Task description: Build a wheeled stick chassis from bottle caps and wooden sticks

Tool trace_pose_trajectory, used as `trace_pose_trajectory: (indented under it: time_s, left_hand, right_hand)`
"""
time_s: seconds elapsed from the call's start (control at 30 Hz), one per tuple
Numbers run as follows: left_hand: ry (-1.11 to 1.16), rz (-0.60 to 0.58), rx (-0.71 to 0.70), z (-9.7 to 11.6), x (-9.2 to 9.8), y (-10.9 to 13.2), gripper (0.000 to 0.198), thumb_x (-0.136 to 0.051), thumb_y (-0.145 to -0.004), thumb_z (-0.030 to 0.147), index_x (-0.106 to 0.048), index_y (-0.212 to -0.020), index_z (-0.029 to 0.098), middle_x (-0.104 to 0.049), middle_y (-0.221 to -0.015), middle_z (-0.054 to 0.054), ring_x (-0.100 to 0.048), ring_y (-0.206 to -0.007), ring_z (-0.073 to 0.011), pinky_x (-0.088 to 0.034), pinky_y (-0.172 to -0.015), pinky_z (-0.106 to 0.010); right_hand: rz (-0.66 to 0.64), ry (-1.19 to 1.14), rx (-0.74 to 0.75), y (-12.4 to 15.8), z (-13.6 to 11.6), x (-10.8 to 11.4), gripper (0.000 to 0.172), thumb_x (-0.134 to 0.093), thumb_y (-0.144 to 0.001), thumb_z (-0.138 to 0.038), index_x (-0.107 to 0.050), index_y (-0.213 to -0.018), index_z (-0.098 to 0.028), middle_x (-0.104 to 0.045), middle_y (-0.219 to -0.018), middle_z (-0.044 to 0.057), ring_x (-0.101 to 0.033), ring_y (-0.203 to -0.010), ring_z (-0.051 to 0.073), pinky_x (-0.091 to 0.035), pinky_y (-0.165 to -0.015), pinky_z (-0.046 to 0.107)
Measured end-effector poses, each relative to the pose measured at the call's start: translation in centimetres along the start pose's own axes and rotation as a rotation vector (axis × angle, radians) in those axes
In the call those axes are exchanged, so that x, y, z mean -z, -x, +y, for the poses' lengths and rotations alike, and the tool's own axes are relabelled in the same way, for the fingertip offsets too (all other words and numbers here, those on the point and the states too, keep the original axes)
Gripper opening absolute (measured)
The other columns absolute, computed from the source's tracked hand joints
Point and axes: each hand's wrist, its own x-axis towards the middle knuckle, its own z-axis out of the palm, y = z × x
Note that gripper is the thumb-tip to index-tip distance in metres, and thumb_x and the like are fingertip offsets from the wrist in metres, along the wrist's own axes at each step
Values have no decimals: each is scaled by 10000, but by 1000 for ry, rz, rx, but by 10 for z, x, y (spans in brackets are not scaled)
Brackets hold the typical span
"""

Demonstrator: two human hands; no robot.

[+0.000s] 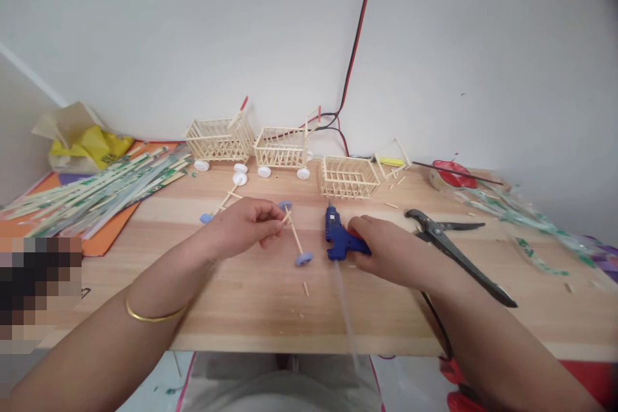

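Observation:
My left hand (258, 222) pinches a short wooden stick, which touches a stick axle (296, 232) with a blue-grey wheel at each end. To the right, my right hand (369, 241) is wrapped round the handle of a blue glue gun (335, 232). The gun's nozzle points away toward a wheel-less stick basket (348, 177), and a clear glue stick (345, 309) trails from its back. Behind my left hand lies another wheeled stick frame (230, 196), partly covered by the hand. One loose stick piece (306, 289) rests on the table near the axle.
Two small stick carts (219, 141) with white wheels stand by the wall. Black-handled cutters (454, 248) lie beside my right forearm. Wrapped sticks (116, 190) cover the left side; a red container (452, 175) and plastic wrappers (535, 219) are at the right. Wooden table (232, 315).

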Motion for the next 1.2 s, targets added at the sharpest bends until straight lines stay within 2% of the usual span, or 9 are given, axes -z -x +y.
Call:
trace_pose_trajectory:
  time_s: [0.1,0.2,0.33,0.4,0.47,0.63,0.83,1.2]
  left_hand:
    - [126,-4,-5,0,0,0,190,-591,-765,324,-585,-748,135,-589,-707,9,-488,-534,-63,-419,-553,-209]
    - [219,22,-7,-4,3,-1,205,-603,-772,335,-599,-790,130,-605,-763,-6,-466,-533,-53,-394,-523,-199]
    - [295,7,-22,-10,5,-2,212,-611,-790,342,-591,-818,133,-574,-752,3,-438,-533,-46,-339,-492,-190]
    - [332,-35,-23,-10,4,0,213,-595,-810,346,-570,-822,135,-560,-726,8,-429,-517,-45,-318,-480,-192]
    - [371,-66,-11,-7,2,2,219,-586,-818,350,-550,-819,133,-548,-694,11,-417,-489,-42,-300,-464,-194]
    - [441,-93,-5,-4,1,4,197,-603,-802,311,-549,-847,127,-551,-697,11,-435,-478,-43,-328,-465,-199]
    - [364,-136,-42,-6,4,2,130,-594,-803,241,-569,-845,120,-553,-698,22,-442,-491,-32,-338,-481,-185]
    - [298,-127,-6,0,4,4,170,-595,-787,287,-577,-823,121,-570,-706,13,-441,-500,-44,-349,-494,-199]
  right_hand:
    - [6,-124,-23,9,-2,18,121,-529,-763,-255,-552,-865,-195,-603,-790,29,-538,-667,158,-359,-572,248]
    - [34,-299,60,16,-6,28,174,-526,-782,-264,-553,-948,-217,-599,-765,-4,-504,-599,124,-374,-538,224]
    - [286,-414,167,12,-14,19,157,-568,-781,-324,-541,-879,-204,-547,-675,-21,-460,-559,109,-371,-521,216]
    - [330,-428,231,7,-18,10,181,-606,-758,-347,-530,-816,-193,-536,-659,-18,-445,-554,106,-367,-523,219]
    - [310,-441,268,3,-20,4,209,-626,-745,-366,-523,-781,-188,-540,-657,-14,-445,-554,106,-361,-522,222]
    - [257,-522,235,5,-21,-2,305,-595,-780,-482,-547,-764,-181,-570,-656,-1,-486,-565,115,-367,-534,230]
    - [253,-498,245,5,-21,-3,345,-580,-795,-512,-530,-719,-179,-555,-631,-6,-462,-542,104,-332,-508,223]
    - [252,-487,224,3,-21,-3,386,-597,-783,-537,-497,-672,-181,-512,-595,-25,-432,-522,96,-309,-491,220]
